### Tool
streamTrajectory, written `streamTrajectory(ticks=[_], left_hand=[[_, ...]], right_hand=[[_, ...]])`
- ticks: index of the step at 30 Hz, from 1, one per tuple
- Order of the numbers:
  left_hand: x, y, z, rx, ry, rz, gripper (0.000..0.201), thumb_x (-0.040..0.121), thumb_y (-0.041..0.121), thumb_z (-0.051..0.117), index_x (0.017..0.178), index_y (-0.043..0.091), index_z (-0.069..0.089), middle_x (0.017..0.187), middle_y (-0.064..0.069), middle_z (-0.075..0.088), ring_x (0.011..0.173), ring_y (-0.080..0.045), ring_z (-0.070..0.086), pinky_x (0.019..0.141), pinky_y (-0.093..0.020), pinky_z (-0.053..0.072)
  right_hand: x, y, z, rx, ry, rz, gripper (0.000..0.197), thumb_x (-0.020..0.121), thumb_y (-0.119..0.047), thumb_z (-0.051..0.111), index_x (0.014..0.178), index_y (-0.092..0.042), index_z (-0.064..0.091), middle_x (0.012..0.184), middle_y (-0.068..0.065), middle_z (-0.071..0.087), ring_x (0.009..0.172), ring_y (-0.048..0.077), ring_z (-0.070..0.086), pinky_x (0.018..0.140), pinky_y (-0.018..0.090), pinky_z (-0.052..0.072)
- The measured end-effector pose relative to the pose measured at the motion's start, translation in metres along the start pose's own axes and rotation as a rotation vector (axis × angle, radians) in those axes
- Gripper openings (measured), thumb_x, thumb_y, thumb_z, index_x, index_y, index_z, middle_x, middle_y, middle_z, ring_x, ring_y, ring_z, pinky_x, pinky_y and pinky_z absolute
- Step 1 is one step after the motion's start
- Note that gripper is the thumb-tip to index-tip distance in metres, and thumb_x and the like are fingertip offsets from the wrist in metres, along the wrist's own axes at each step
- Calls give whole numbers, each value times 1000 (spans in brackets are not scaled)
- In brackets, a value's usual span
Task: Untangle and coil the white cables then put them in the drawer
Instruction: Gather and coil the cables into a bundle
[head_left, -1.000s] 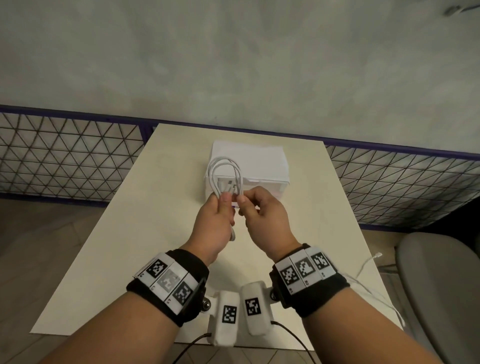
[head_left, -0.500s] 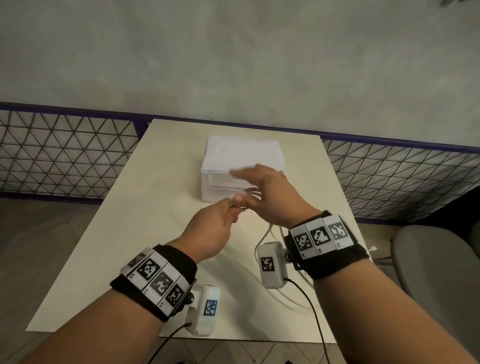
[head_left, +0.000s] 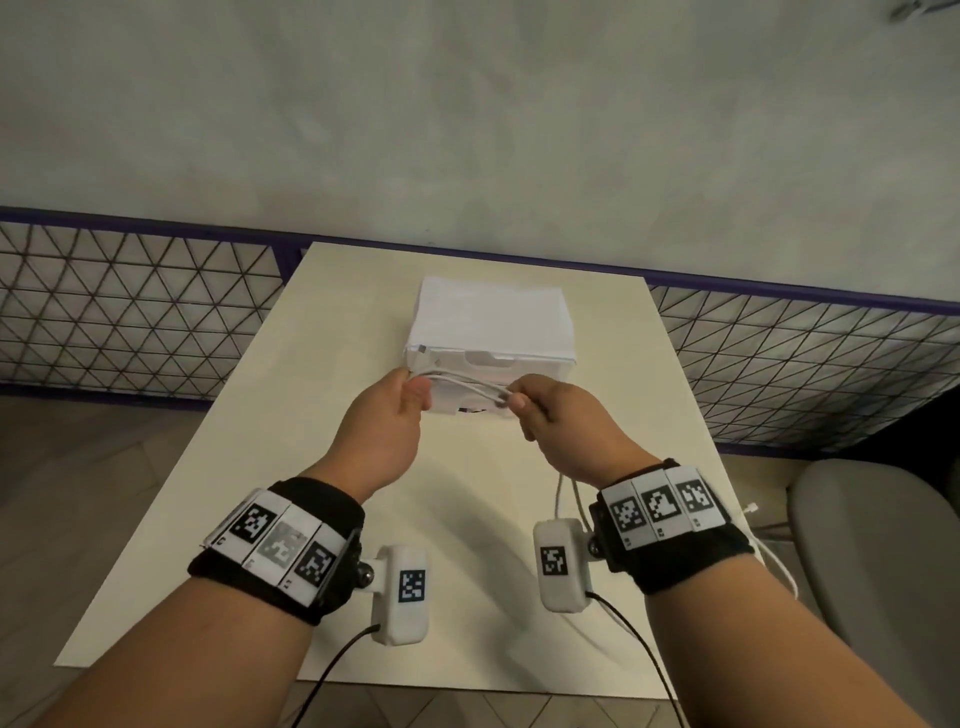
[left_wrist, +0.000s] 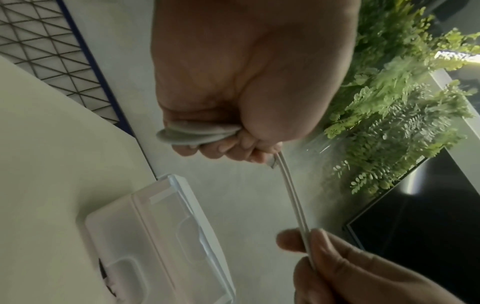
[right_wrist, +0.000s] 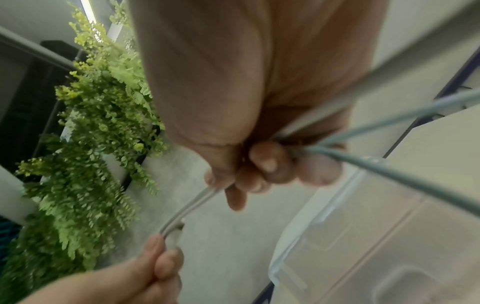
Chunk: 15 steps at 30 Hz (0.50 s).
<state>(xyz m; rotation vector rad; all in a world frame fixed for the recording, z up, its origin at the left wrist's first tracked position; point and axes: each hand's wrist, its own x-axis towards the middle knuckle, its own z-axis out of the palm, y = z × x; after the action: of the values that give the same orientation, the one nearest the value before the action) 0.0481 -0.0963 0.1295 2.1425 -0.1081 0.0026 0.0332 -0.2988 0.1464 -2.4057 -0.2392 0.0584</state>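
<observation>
White cable (head_left: 460, 383) stretched between two hands above a cream table (head_left: 291, 441), directly in front of a white plastic drawer unit (head_left: 491, 332) that sits at the table's far middle. Left hand (head_left: 387, 415) — fingers curled tight around a bunch of coiled loops, which bulge out past the fingers in the left wrist view (left_wrist: 197, 134). Right hand (head_left: 561, 421) — thumb and fingers pinched together on the doubled strands; the right wrist view shows further lengths of cable passing out of the fist toward the camera (right_wrist: 389, 123). Between the hands the strands run side by side, nearly taut and slightly bowed. More white cable (head_left: 563, 491) hangs below the right wrist and trails across the table's right edge. Both drawer fronts appear closed; whether anything lies inside cannot be told. Each forearm carries a black wristband (head_left: 291, 540) with square printed markers and a small white camera housing. Background: grey wall, purple-framed mesh fence (head_left: 130, 306), green fern-like plants (left_wrist: 394, 107), and a grey chair (head_left: 878, 561) at right.
</observation>
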Motion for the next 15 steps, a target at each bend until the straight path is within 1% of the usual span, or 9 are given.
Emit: streamTrajectory(ticks=[2,3,4,6,8,10,12,13,15], left_hand=[[1,1,0,-60,31,-40,33,100,32,30,76,17,46,67,-2,45,59,-20,41,53,-31,33],[2,2,1,-88,41,-58,33,100,33,29,75,19,46,68,-1,45,59,-20,41,53,-31,34],[3,4,3,-112,43,-69,33,100,34,29,74,21,45,68,-1,45,59,-20,41,53,-31,35],[1,8,9,-121,24,-49,34,100,35,29,73,23,45,69,1,46,60,-19,42,53,-30,35],[-2,13,16,-77,-20,-8,33,101,32,29,73,25,46,69,3,47,61,-16,44,54,-29,34],[-5,17,24,-59,-68,6,31,101,31,30,76,26,49,69,6,47,63,-11,44,57,-28,35],[-7,20,30,-89,-113,15,30,100,33,31,79,26,52,69,8,47,64,-11,45,59,-29,36],[-8,22,33,-110,-133,20,30,100,34,31,80,25,51,69,7,47,64,-12,45,59,-30,36],[-9,25,36,-168,-168,7,29,100,35,31,82,25,51,68,4,47,62,-14,43,55,-30,36]], right_hand=[[-3,2,7,25,49,-37,31,98,-16,43,123,-23,60,71,-5,55,61,2,48,61,9,38],[-4,4,13,99,72,-14,34,97,-14,44,127,-22,58,72,-6,56,60,3,48,62,9,39],[-4,3,18,240,107,46,32,97,-12,45,126,-19,58,71,-6,58,56,5,48,61,14,43],[-2,-2,24,641,201,168,16,96,-8,48,108,-9,58,70,1,63,50,11,49,52,25,44],[1,-11,25,957,262,213,5,95,-4,50,92,-6,54,70,8,65,48,13,50,46,26,43],[5,-17,20,1111,283,223,8,93,-1,52,87,-5,55,65,8,62,47,13,52,46,24,45],[9,-20,17,1188,262,235,7,92,0,52,88,-3,56,59,6,60,45,13,55,47,22,48],[11,-21,16,1231,243,244,4,92,1,52,93,1,56,60,8,60,45,13,56,49,23,49],[12,-24,19,1277,236,282,15,93,1,51,107,4,55,69,13,57,46,13,57,50,23,52]])
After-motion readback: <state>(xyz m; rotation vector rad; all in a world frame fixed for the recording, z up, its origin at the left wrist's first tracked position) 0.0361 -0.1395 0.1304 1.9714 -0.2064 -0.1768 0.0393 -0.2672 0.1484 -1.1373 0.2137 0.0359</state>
